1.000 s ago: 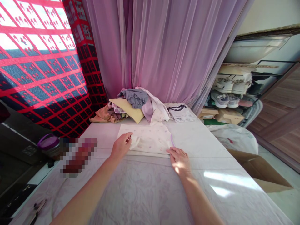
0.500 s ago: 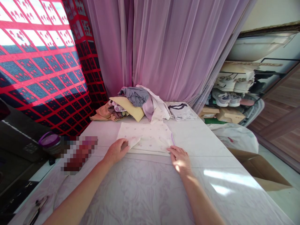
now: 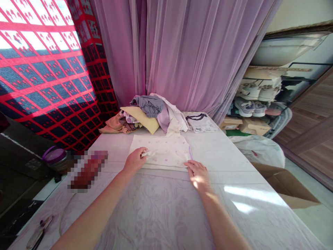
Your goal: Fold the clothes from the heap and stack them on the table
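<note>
A white shirt point(image 3: 163, 147) with pale purple dots and a purple edge on its right side lies folded on the table. A sleeve-like part runs back from it toward the clothes pile. My left hand point(image 3: 135, 159) pinches a lifted fold of the fabric at the front left, its fingers closed. At the front right corner, my right hand point(image 3: 199, 175) has its fingertips closed on the shirt's edge, close to the tabletop. The front hem between my hands lies in flat layers.
Behind the shirt is a heap of clothes point(image 3: 148, 107), with a folded white top point(image 3: 201, 123) to its right. A pixelated red item point(image 3: 88, 172) and scissors-like tool point(image 3: 40, 232) lie left on the table point(image 3: 161, 211). An open cardboard box point(image 3: 281, 184) stands at right.
My left hand has moved slightly up and away from me, carrying the pinched fold of the shirt farther back. My right hand stays at the corner.
</note>
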`<action>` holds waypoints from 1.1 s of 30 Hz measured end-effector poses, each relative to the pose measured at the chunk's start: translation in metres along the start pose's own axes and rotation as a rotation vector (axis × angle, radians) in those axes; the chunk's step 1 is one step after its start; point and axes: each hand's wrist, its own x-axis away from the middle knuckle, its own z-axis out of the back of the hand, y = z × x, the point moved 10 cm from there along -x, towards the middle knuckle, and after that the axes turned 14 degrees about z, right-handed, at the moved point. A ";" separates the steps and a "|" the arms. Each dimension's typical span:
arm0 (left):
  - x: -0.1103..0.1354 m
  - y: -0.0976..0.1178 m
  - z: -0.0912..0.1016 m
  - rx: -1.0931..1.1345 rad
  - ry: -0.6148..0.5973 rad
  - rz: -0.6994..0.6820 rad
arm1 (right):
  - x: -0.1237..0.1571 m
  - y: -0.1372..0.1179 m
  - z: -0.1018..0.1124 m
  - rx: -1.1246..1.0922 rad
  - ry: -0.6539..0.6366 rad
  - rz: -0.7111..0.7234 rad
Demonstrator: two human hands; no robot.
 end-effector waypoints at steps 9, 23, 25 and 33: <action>-0.024 -0.032 -0.001 0.326 -0.099 0.237 | 0.000 0.001 0.003 -0.011 0.046 0.029; 0.024 0.019 0.004 -0.314 0.214 -0.328 | -0.005 -0.024 0.029 -0.035 0.142 0.078; 0.032 0.030 -0.013 -0.380 0.140 -0.424 | -0.017 -0.043 0.029 -0.046 0.118 0.111; 0.035 0.021 -0.067 -0.556 -0.024 -0.440 | -0.067 -0.120 -0.033 -0.090 -0.300 0.262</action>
